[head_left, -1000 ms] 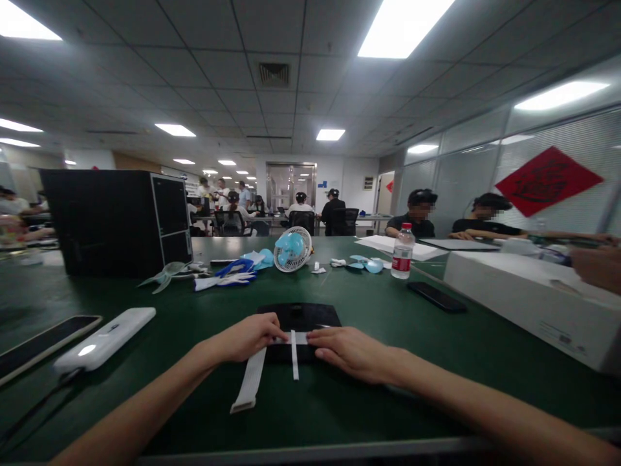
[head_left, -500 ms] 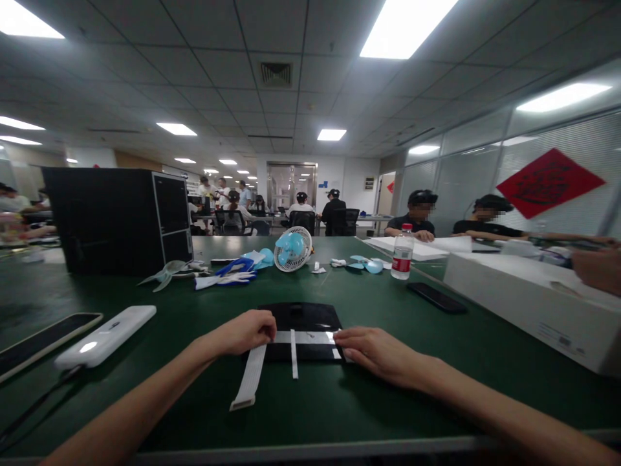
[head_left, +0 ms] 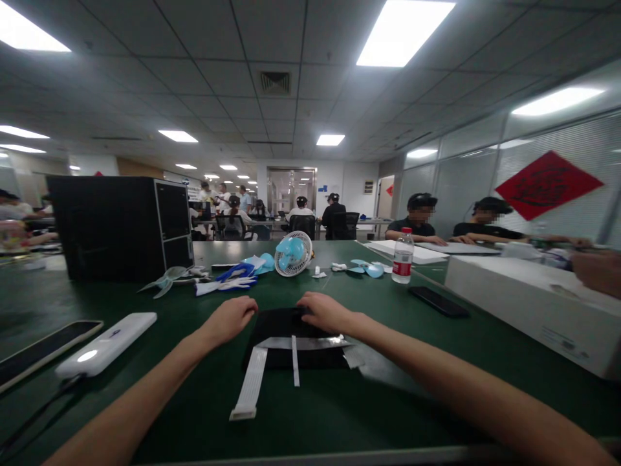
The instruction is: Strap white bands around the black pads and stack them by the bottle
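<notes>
A flat black plate [head_left: 276, 327] lies on the green table [head_left: 339, 401] in front of me. A silvery strip [head_left: 303, 342] runs across it, with a wide white ribbon cable [head_left: 251, 383] and a thin white strip [head_left: 294, 361] hanging off toward me. My left hand [head_left: 228, 319] rests at the plate's far left corner, fingers curled loosely, nothing in it that I can make out. My right hand [head_left: 326, 310] lies on the plate's far edge, fingers bent down over it.
A black computer case [head_left: 119, 226] stands at the left. A white power bank [head_left: 107, 343] and a phone [head_left: 41, 353] lie at the near left. Behind are a small blue fan [head_left: 293, 253], gloves [head_left: 228, 275], a water bottle [head_left: 403, 255], a dark phone [head_left: 438, 301] and a long white box [head_left: 528, 304]. People sit at the far side.
Both hands left the ends of the silvery strip and moved away from me to the plate's far edge. The view tilted down slightly.
</notes>
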The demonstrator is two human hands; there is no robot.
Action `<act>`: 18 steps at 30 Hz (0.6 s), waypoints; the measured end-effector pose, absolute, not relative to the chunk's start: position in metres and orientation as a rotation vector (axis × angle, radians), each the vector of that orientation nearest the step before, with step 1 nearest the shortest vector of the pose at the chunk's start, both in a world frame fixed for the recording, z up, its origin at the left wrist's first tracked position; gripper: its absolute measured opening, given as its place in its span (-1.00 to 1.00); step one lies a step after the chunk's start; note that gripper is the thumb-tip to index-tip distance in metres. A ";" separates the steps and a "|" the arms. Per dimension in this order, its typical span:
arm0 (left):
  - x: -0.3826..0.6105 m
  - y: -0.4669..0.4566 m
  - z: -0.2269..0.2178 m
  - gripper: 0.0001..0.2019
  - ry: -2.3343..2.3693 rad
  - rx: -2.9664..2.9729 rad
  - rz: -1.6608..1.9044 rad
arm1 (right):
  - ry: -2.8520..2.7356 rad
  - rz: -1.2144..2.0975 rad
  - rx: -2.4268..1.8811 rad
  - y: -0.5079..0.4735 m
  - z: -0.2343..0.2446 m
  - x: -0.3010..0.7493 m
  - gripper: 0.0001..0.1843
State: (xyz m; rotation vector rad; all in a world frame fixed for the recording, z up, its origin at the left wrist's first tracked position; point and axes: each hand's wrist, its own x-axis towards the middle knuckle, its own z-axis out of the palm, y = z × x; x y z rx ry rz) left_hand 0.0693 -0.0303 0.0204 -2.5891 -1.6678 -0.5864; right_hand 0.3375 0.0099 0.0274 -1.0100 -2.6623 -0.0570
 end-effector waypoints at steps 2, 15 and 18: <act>0.057 -0.021 0.016 -0.72 -1.691 -2.491 -0.512 | -2.698 -0.079 -1.069 0.018 0.028 0.327 -0.67; 0.036 -0.006 0.008 -0.70 -1.825 -2.447 -0.429 | -2.540 -0.008 -1.268 0.037 0.046 0.386 -0.74; 0.037 -0.006 0.007 -0.70 -1.835 -2.465 -0.420 | -2.353 -0.093 -1.500 0.046 0.053 0.438 -0.71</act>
